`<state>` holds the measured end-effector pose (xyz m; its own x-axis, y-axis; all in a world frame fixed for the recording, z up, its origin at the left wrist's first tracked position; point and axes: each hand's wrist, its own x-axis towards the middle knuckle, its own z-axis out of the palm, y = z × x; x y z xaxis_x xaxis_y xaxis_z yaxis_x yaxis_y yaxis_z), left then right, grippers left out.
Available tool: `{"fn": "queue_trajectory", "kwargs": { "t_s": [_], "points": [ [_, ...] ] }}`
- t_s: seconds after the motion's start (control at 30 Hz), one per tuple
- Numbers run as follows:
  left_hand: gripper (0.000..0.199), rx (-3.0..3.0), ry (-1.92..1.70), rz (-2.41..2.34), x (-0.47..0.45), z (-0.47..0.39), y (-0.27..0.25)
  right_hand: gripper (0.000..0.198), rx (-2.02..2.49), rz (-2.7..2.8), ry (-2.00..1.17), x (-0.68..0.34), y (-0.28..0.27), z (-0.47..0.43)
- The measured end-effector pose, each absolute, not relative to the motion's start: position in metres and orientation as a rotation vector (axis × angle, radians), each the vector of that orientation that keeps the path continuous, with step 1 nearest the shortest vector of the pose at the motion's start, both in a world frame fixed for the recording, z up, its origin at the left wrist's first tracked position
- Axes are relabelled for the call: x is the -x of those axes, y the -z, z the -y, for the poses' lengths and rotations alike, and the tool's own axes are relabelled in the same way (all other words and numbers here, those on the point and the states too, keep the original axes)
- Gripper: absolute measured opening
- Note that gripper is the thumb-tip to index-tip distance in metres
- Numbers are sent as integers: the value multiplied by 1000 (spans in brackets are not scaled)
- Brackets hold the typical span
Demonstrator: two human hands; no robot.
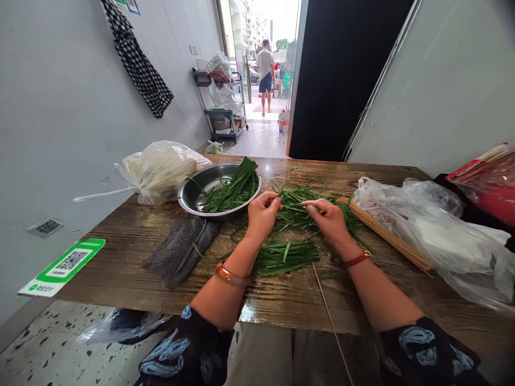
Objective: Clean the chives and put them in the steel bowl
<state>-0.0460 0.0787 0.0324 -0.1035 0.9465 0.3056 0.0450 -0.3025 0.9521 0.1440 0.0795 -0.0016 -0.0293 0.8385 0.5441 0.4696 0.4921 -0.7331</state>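
Observation:
My left hand (263,210) is closed in a pinch on the end of a thin garlic chive stalk, above the middle of the table. Facing it, my right hand (328,217) has thumb and forefinger pressed together at the other end of what looks like the same stalk. Loose garlic chives (298,217) lie spread under and behind both hands. Nearer to me is a neat bundle of cut chives (285,257). A single bamboo skewer (328,308) points from that bundle toward me, past the table edge.
A steel bowl (185,201) with more chives stands back left, beside a tied plastic bag (161,166). In front lies a dark mesh bag (177,252). Bamboo skewers (390,238) and clear plastic bags (442,236) lie right. A person (265,69) stands at the doorway.

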Motion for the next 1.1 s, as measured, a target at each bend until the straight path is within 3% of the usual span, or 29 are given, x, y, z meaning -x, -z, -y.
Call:
{"fn": "queue_trajectory", "kwargs": {
  "t_s": [0.13, 0.27, 0.4, 0.57, 0.7, 0.9, 1.1],
  "points": [
    [16, -1258, -1455, -1076, 42, -75, -34, 26, 1035, 1256, -886, -157, -3, -81],
    [20, -1143, -1387, -1040, 40, -70, -34, 29, 964, 1245, -1028, -155, -12, -72],
    [23, -1069, -1354, -984, 38, -67, -31, 31, 905, 1607, -849, -144, -23, -55],
    [28, -962, -1318, -895, 35, -64, -32, 44, 868, 1988, -266, -127, -21, -44],
    [29, -881, -1294, -836, 32, -61, -34, 54, 932, 2065, -106, -116, -12, -43],
    [30, -878, -1261, -813, 33, -61, -35, 50, 925, 2009, -175, -113, -16, -41],
    [25, -1114, -1306, -900, 32, -62, -33, 33, 979, 1598, -696, -121, -17, -48]
  ]
}}
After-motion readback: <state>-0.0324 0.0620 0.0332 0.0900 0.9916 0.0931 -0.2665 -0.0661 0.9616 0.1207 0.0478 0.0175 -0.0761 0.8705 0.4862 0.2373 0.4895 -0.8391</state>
